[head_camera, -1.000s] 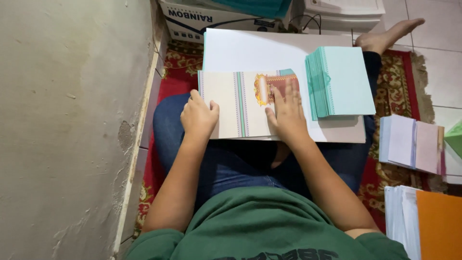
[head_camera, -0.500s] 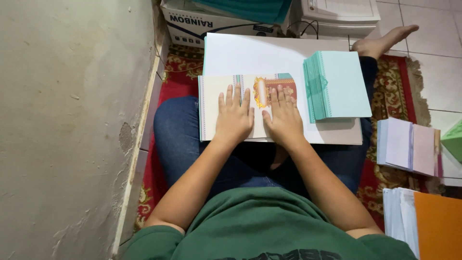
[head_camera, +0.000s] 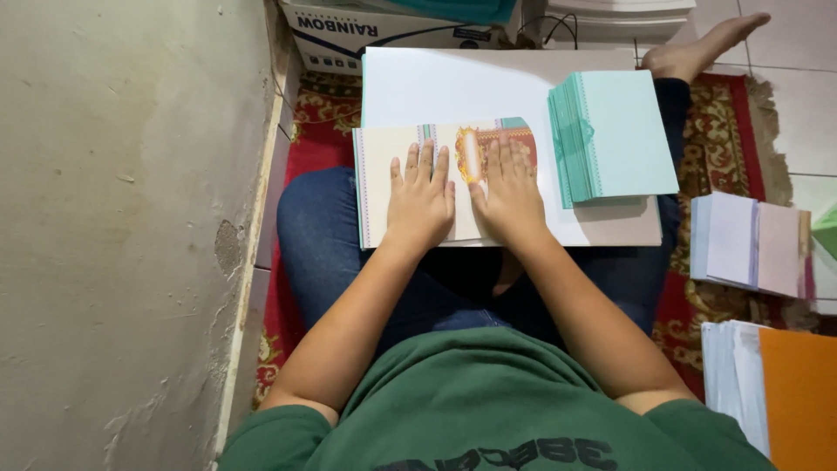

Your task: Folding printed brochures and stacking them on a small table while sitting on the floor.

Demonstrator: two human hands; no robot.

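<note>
1. The person sits cross-legged on a red patterned rug [head_camera: 728,131], with a white board [head_camera: 453,87] resting across the lap as a work surface.
2. A rough grey wall [head_camera: 113,235] runs close along the left hand's side; pale floor tiles [head_camera: 798,39] show past the rug at the far right.
3. The left hand [head_camera: 420,201] lies flat, palm down, fingers [head_camera: 425,161] straight and close together, pressing on a cream printed card [head_camera: 377,187] that lies on the board.
4. The right hand [head_camera: 508,196] lies flat just beside it, thumbs nearly touching, fingers [head_camera: 506,157] extended and slightly spread on the same card. Neither hand grips anything.
5. Beyond the fingertips the card shows an orange and red ornament [head_camera: 475,148]; to the right of the right hand's fingers, a stack of mint-green cards [head_camera: 619,135] sits on the board.
6. Further right, on the rug, stand bundles of pale lilac cards [head_camera: 754,244], and nearer the body an orange sheet pile [head_camera: 798,392], cut off by the frame edge.
7. Past the board, a cardboard box [head_camera: 384,35] is cropped at the top.
8. The hands cover the card's middle, so its print there cannot be made out.
</note>
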